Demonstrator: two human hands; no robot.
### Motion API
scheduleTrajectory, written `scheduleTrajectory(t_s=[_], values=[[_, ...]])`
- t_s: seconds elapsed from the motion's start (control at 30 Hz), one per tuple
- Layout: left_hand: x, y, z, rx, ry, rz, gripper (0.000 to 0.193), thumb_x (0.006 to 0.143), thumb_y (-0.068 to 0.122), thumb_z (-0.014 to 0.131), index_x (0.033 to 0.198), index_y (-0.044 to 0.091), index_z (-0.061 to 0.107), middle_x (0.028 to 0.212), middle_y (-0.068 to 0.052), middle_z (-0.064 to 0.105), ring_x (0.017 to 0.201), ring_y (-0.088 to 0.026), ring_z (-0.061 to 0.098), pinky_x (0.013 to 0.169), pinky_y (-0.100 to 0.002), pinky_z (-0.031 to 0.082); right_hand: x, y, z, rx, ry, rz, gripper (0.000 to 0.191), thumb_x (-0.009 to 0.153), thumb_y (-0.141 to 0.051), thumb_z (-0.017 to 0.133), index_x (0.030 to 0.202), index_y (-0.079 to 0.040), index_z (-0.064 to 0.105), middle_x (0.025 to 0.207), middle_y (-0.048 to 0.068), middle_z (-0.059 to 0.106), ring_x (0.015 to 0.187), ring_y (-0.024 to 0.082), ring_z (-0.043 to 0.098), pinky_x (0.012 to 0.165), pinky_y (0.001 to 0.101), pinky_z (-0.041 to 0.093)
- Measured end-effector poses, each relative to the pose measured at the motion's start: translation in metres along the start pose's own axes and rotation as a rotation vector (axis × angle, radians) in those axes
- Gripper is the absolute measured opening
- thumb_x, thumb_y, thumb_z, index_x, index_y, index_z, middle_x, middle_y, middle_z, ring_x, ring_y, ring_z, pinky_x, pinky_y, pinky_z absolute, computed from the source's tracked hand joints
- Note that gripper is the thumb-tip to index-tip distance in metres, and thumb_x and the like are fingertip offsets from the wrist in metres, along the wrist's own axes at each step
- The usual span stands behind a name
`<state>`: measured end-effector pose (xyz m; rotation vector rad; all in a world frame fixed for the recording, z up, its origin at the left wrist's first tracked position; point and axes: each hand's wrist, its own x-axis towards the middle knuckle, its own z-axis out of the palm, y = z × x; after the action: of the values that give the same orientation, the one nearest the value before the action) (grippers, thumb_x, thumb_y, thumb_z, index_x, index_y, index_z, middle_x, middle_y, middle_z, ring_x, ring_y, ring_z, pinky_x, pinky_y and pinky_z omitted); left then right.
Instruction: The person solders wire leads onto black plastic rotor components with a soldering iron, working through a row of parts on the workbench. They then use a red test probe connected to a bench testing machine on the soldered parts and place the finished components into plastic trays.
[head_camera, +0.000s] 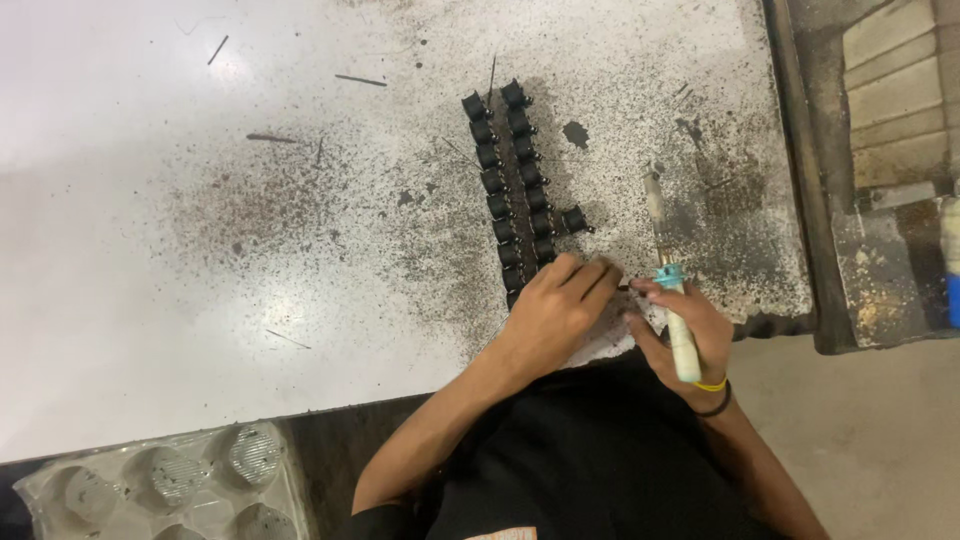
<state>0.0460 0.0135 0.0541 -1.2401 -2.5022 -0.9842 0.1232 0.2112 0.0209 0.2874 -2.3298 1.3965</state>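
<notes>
Fingers (590, 275) of the left hand (555, 312) are bunched together, pressing on the near end of the parts row (510, 190). Right hand (685, 330) is clamped around a soldering iron (668, 275), tip pointing away over the table (200, 220). Judged step: steadying one part for work at its near end; the iron's tip would need to swing left to the held piece. Parts are small, black, blocky, set in two touching columns running away, one stray (574, 219) beside them. Dark specks cover the surface.

Stained white worktable (200, 250), concrete floor (880, 440)
</notes>
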Motion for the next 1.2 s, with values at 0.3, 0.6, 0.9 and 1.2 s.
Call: scheduleTrajectory(t_s=[0.3,0.6,0.9,1.2], values=[[0.024,-0.046,-0.002,0.103,0.179,-0.199,0.02,0.085,0.006,0.075,0.105,0.002,0.072,0.111,-0.01,0.063,0.097,-0.029,0.056,0.083,-0.039,0.053,0.017,0.004,0.029,-0.214,0.068,-0.052,0.034,0.084,0.003,0.087,0.108,-0.002,0.064,0.097,0.016,0.074,0.086,0.027,0.074,0.072,0.0343,0.058],[0.025,-0.058,0.007,0.059,0.129,-0.228,0.011,0.082,0.006,0.073,0.092,0.003,0.074,0.106,-0.01,0.062,0.1,-0.03,0.057,0.086,-0.039,0.053,0.042,0.003,0.05,-0.31,0.058,-0.035,0.03,0.087,0.005,0.082,0.112,-0.001,0.066,0.098,0.019,0.071,0.083,0.031,0.072,0.068,0.0368,0.057],[0.026,-0.055,-0.01,0.008,0.157,-0.181,0.024,0.086,0.009,0.073,0.108,-0.001,0.071,0.114,-0.013,0.061,0.099,-0.031,0.055,0.086,-0.041,0.053,0.027,0.029,0.041,0.051,0.153,-0.092,0.043,0.109,-0.041,0.063,0.131,-0.004,0.064,0.116,0.018,0.071,0.091,0.024,0.075,0.076,0.0358,0.065],[0.0,-0.046,-0.009,-0.028,0.16,-0.262,0.031,0.082,-0.004,0.066,0.112,0.002,0.072,0.106,-0.008,0.058,0.094,-0.026,0.063,0.07,-0.038,0.057,0.007,-0.014,-0.049,0.267,0.112,0.185,0.074,0.107,-0.061,0.052,0.14,0.005,0.056,0.13,0.017,0.063,0.102,0.026,0.07,0.09,0.037,0.064]])
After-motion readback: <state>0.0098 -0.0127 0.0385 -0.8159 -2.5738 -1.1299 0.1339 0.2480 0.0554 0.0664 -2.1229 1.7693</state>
